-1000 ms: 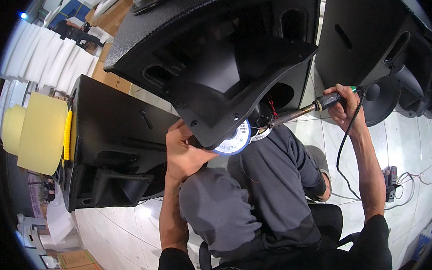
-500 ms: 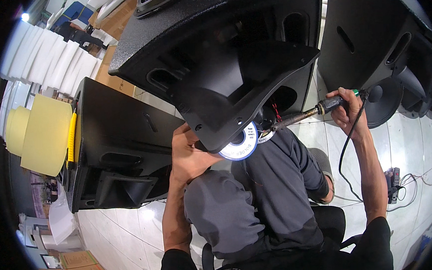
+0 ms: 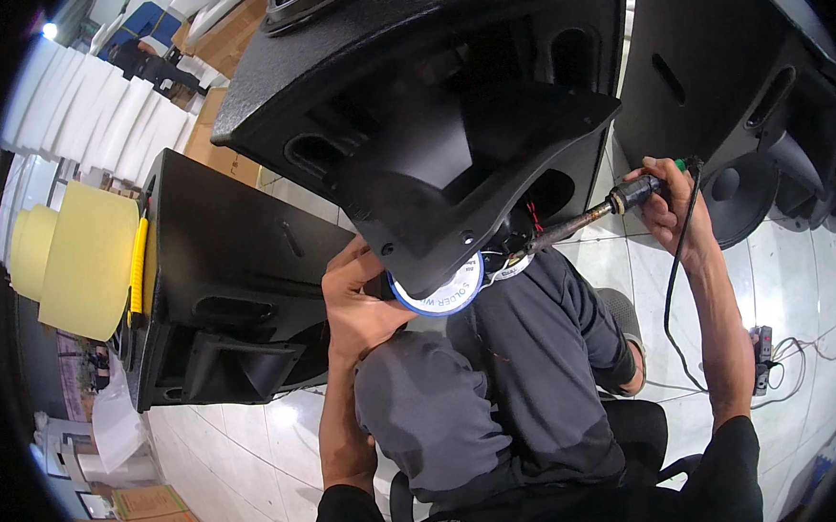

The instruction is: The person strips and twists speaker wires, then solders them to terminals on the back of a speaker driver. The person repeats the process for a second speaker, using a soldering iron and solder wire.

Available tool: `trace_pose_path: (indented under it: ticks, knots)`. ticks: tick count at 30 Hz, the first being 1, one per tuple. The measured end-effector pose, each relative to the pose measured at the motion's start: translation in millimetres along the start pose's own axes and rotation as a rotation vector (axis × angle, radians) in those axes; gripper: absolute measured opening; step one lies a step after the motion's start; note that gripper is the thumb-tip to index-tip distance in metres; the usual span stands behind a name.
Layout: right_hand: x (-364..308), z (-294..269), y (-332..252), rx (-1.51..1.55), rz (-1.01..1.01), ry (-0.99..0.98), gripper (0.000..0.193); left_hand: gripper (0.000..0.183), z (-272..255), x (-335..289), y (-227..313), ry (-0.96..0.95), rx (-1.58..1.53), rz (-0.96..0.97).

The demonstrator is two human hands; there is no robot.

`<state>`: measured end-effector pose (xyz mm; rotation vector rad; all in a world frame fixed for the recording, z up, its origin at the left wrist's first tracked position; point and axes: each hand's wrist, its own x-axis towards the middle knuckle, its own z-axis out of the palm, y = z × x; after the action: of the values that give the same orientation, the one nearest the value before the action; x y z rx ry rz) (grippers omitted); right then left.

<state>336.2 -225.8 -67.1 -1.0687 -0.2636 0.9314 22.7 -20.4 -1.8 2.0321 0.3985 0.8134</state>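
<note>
Soldering in hand: a joint is being worked under the black speaker cabinet (image 3: 446, 97), which is propped over the person's lap, horn side down.
Right hand: the right hand (image 3: 665, 203) is clenched round the dark handle of the soldering iron (image 3: 593, 220), whose shaft is pointed left toward the red wires (image 3: 533, 214) in the shadow under the cabinet's horn.
Left hand: the left hand (image 3: 358, 298) is grasping the spool of solder wire (image 3: 439, 293), held up against the lower edge of the horn, just beside the iron's tip.
Tip: the contact point itself is hidden by the horn's edge, so it cannot be told whether the tip is touching the terminal.
Cord: the iron's black cord (image 3: 673, 284) is hung down along the right forearm toward a power strip (image 3: 761, 360) on the tiled floor (image 3: 256, 434).
Doing it well: the joint is probably best heated first and the solder fed to the metal, not to the tip; the iron should be held steady and kept off the wire insulation and the cabinet's plastic.
Risk: the trouser legs lie directly beneath, so drips could be caught there.
Surroundings: a second speaker (image 3: 219, 292) is laid on its side at the left, with yellow foam pieces (image 3: 83, 258) beyond it.
</note>
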Motion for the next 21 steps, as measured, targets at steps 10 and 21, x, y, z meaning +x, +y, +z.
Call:
trace_pose_path:
  ticks: [10,21]
  knots:
    - [-3.6,19.2,-25.0,0.015,0.148,0.044,0.031,0.056,-1.6,-0.7,-2.2,-0.012,0.031,0.055]
    - [-4.5,30.4,-31.4,-0.108,0.118,0.198,0.034,0.053,-1.3,-0.6,-3.4,0.024,0.096,0.111]
